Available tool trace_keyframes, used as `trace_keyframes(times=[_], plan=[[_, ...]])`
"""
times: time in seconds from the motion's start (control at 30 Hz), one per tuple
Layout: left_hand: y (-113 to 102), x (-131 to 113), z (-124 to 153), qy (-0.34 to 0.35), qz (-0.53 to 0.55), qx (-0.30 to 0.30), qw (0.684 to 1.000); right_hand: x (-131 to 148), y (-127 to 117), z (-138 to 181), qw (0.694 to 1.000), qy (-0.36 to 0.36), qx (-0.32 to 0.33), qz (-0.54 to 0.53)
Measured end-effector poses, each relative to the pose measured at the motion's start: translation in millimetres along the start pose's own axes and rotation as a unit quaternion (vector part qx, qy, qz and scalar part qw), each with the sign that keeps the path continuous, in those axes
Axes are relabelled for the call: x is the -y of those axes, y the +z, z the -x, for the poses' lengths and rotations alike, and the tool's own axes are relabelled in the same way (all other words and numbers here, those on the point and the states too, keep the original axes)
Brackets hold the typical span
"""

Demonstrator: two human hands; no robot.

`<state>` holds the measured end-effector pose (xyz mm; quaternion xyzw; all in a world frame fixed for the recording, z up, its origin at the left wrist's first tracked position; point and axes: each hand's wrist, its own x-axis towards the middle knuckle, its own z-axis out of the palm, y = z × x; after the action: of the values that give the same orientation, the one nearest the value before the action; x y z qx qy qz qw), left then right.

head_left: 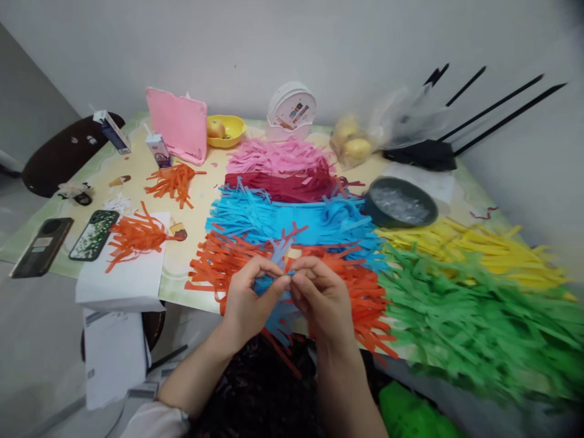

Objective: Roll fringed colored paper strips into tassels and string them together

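The left hand (pixel 250 297) and right hand (pixel 325 298) are mostly hiding a small blue paper-like piece (pixel 291 273). Both are pinching it, nearly closed.

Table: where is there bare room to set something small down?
A bare patch of table shows between the farther orange tassel and the blue strips. Crowded: front middle, under orange strips, and front right, under green strips.

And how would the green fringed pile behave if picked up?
The green pile is likely floppy: its strips droop past the table edge. It's probably light, as the strips look thin, and may tangle, since they crisscross.
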<state>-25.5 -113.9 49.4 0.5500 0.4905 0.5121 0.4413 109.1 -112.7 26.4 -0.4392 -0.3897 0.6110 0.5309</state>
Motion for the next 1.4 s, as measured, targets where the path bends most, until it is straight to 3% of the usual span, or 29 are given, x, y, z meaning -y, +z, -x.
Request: trace_keyframes(times=[0.3, 0.57, 0.7, 0.83, 1.13, 1.27, 1.4], plan=[[1, 7, -2, 0.011, 0.048, -0.037, 0.998, 9, -9, -5, 0.997, 0.027, 0.074, 0.018], [-3, 7, -2, 0.024, 0.023, -0.006, 0.999, 7, 3, -2, 0.995, -0.058, -0.052, 0.058], [-4, 6, 0, 0.057, -0.013, -0.038, 0.998, 1, 3, -2, 0.996, -0.055, -0.023, 0.067], [-3, 7, 1, 0.073, -0.052, -0.028, 0.996, 1, -2, -5, 0.998, -0.030, 0.016, 0.045], [-6, 17, -3, -0.002, 0.065, 0.043, 0.997, 18, -8, -3, 0.984, -0.084, -0.014, 0.160], [-7, 16, -7, -0.015, 0.057, 0.023, 0.998, 20, -1, -1, 0.973, -0.109, -0.021, 0.204], [-8, 12, -10, -0.077, 0.073, 0.023, 0.994, 19, 7, 0, 0.963, -0.170, -0.090, 0.188]])
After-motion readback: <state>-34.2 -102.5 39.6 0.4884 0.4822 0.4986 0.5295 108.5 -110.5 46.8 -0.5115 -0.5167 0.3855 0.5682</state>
